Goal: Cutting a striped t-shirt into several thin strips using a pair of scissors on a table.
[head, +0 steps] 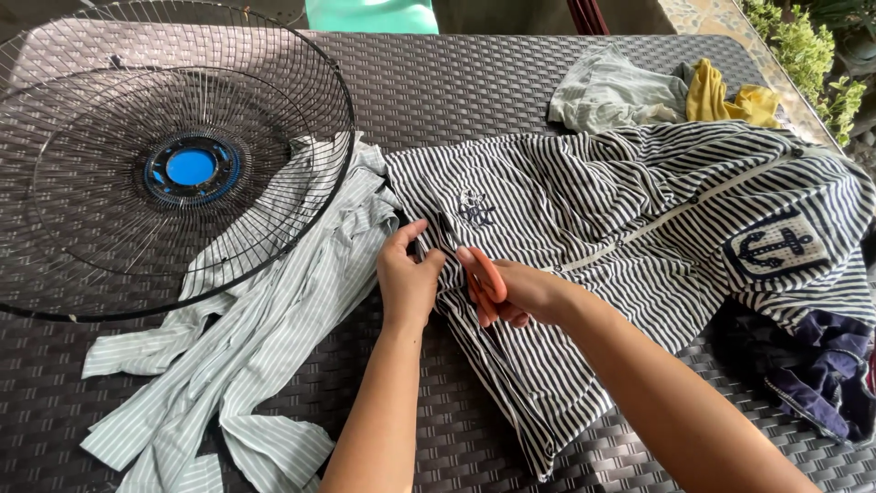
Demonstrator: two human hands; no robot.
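A navy-and-white striped garment (pixel 584 201) with an anchor patch (pixel 776 245) lies spread over the dark woven table (pixel 456 82). My left hand (pixel 408 274) pinches the garment's left edge between thumb and fingers. Right beside it, my right hand (pixel 529 292) grips orange-handled scissors (pixel 485 278). The blades are hidden against the fabric near my left hand. Both forearms reach in from the bottom edge.
A black wire fan grille (pixel 342 173) with a blue hub (pixel 191 168) lies at the left, partly over pale green striped cloth strips (pixel 265 338). A crumpled pale cloth (pixel 611 91) and a yellow cloth (pixel 721 99) lie at the back right. A dark navy cloth (pixel 821 374) sits at the right edge.
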